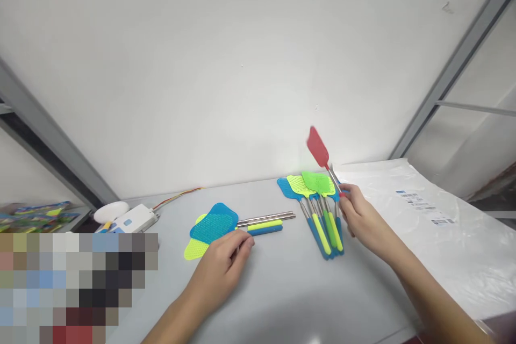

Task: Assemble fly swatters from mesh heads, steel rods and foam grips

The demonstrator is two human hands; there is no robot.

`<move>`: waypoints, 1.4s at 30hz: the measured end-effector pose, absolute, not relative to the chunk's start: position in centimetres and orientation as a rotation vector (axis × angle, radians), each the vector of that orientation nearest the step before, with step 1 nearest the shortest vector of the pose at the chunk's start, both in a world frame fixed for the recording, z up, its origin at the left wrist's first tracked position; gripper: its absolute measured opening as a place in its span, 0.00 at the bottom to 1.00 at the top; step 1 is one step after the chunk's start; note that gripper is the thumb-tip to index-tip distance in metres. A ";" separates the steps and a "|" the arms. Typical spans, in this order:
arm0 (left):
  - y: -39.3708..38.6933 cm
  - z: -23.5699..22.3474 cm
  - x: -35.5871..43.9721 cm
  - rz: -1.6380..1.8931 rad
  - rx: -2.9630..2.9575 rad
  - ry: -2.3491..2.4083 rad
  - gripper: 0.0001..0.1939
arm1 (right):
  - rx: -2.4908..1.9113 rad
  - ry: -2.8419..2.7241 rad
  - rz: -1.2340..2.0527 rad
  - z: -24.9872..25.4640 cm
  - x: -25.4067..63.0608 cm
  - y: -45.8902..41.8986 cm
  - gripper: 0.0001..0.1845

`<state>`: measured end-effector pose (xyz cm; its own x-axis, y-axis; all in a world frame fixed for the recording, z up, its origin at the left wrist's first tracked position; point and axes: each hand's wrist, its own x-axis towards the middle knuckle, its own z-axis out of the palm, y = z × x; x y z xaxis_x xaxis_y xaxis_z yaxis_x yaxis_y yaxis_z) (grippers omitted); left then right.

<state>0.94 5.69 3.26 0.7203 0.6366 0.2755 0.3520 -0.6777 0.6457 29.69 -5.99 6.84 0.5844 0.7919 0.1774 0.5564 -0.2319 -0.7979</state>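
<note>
My right hand (357, 212) is closed around the red handle of a red fly swatter (317, 147), whose head tilts up to the left. Below and left of it, a fanned bunch of assembled fly swatters (318, 212) in blue, yellow and green lies on the table. My left hand (228, 258) has its fingers curled by a blue swatter head (215, 224) and a yellow swatter head (196, 249). Whatever it may hold is hidden. Just beyond its fingers lie metal rods (268, 219), a yellow handle (266, 224) and a blue handle (266, 230).
The grey table (290, 295) meets a white wall (226, 75). A white plastic package (443, 247) with labels covers the right side. At the left are a white box (137, 219) with thin wires and a white round object (110, 212). The lower left is pixelated.
</note>
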 end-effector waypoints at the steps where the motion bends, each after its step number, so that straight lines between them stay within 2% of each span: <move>1: 5.7 3.3 0.9 0.659 2.388 0.732 0.15 | -2.048 -1.092 0.296 6.7 30.4 -6.6 0.21; 6: 5.7 3.0 0.8 0.655 2.501 0.667 0.13 | -2.548 -1.158 0.148 6.0 32.3 -6.3 0.24; 12: 6.1 2.8 0.6 0.708 2.530 0.664 0.12 | -2.704 -1.201 0.182 5.9 32.7 -3.5 0.23; 18: 6.4 3.0 0.3 0.784 2.576 0.646 0.10 | -2.656 -1.392 0.401 6.0 32.1 -2.0 0.16; 22: 6.4 3.1 0.1 0.824 2.618 0.629 0.09 | -2.639 -1.434 0.475 5.9 32.6 -1.9 0.15; 33: 7.0 2.9 0.2 0.850 2.604 0.643 0.08 | -2.520 -1.472 0.496 5.9 32.6 -2.9 0.11; 36: 7.3 2.9 0.2 0.860 2.597 0.672 0.08 | -2.497 -1.476 0.520 5.8 32.4 -2.9 0.12; 42: 7.6 2.5 0.0 0.881 2.604 0.735 0.09 | -2.431 -1.499 0.561 5.6 32.6 -3.7 0.18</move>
<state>-0.05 7.64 2.54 0.6819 0.5530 0.4787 0.3722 -0.8258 0.4238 32.57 -3.67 5.59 0.4028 0.8932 -0.1999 0.8049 -0.4497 -0.3872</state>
